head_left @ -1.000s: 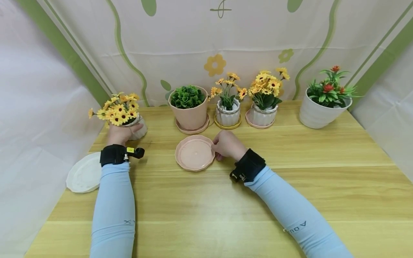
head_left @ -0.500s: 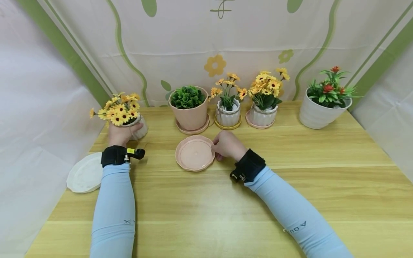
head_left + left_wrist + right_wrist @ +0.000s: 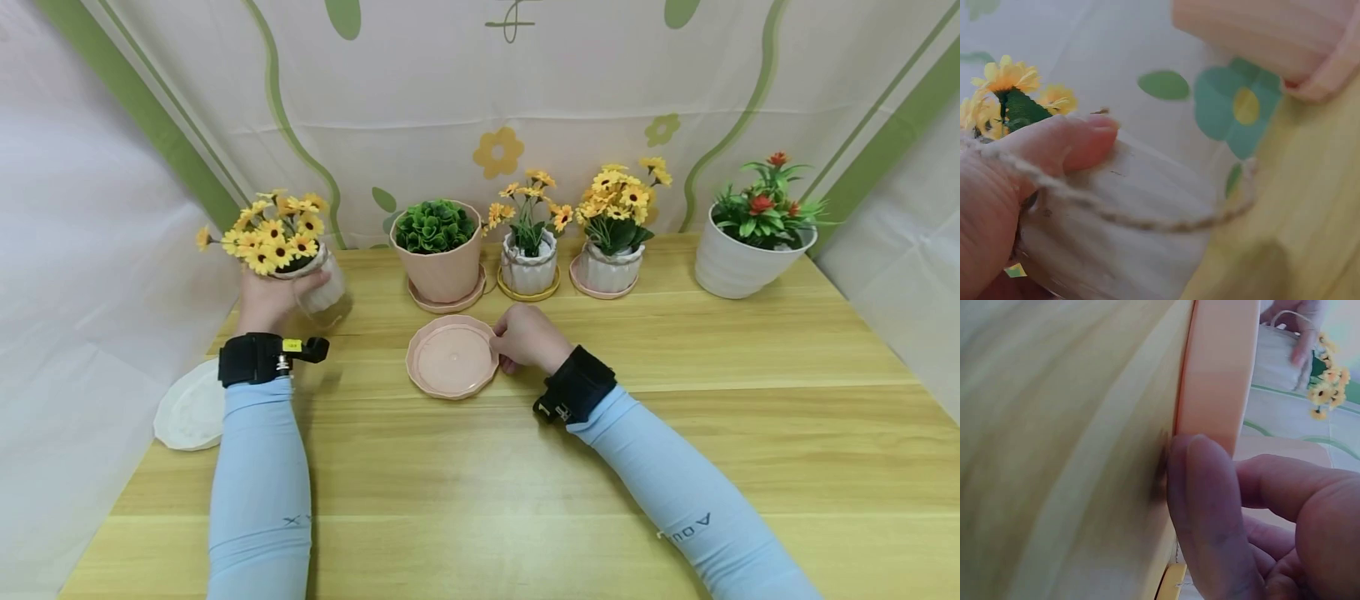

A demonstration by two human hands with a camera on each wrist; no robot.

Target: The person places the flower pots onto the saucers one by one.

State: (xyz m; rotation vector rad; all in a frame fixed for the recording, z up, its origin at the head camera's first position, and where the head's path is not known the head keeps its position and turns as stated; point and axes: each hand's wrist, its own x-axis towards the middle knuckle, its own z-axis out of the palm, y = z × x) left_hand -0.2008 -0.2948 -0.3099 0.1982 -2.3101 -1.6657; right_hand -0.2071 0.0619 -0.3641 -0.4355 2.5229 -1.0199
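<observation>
My left hand (image 3: 272,298) grips a white flower pot (image 3: 327,287) with yellow daisies (image 3: 272,237) in it. The pot is tilted and appears raised off the table. In the left wrist view the thumb lies across the white pot (image 3: 1129,194), and a twine cord (image 3: 1147,224) hangs loosely in front of it; most of the other fingers are hidden. At the middle, a pink saucer (image 3: 452,357) lies flat on the table. My right hand (image 3: 531,337) pinches its right rim, and the right wrist view shows the fingertips at the pink saucer's wall (image 3: 1217,369).
A white saucer (image 3: 189,407) lies at the left edge, partly behind my sleeve. Along the back stand a pink pot (image 3: 444,265) with green leaves, two small white pots (image 3: 529,268) of yellow flowers on saucers, and a larger white pot (image 3: 738,258) with red flowers. A curtain hangs behind.
My left hand has raised the flower pot slightly, and the pot leans more to the left. The right hand and the pink saucer have stayed in place.
</observation>
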